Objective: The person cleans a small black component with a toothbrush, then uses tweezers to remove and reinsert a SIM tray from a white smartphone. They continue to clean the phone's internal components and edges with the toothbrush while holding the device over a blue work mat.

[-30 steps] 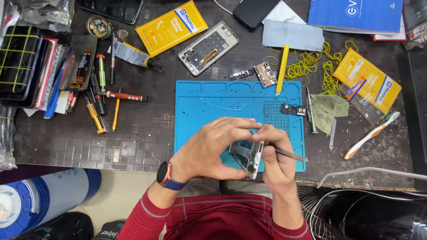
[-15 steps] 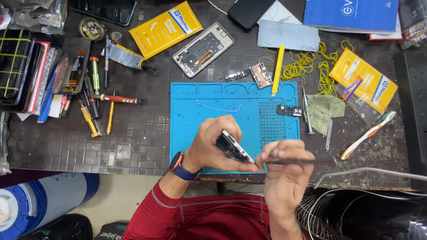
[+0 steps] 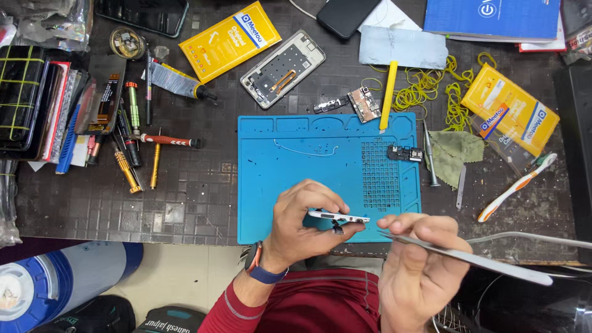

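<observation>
My left hand (image 3: pixel 302 225) grips a phone frame (image 3: pixel 338 216) edge-on, just above the near edge of the blue work mat (image 3: pixel 290 179). My right hand (image 3: pixel 419 271) is closed on long metal tweezers (image 3: pixel 468 256), their tip pointing left toward the phone frame's right end, a small gap apart. A smartwatch sits on my left wrist. A thin white strip lies on the mat's upper middle.
An open phone chassis (image 3: pixel 282 69), a circuit board (image 3: pixel 364 103), a yellow pry tool (image 3: pixel 388 94) and yellow boxes (image 3: pixel 229 40) lie behind the mat. Screwdrivers (image 3: pixel 148 160) lie to the left, a toothbrush (image 3: pixel 517 186) and green cloth (image 3: pixel 456 154) to the right. Blue drum (image 3: pixel 55 287) on the floor.
My left hand has turned the phone frame from face-up to edge-on. My right hand has drawn away to the right and toward me with the tweezers.
</observation>
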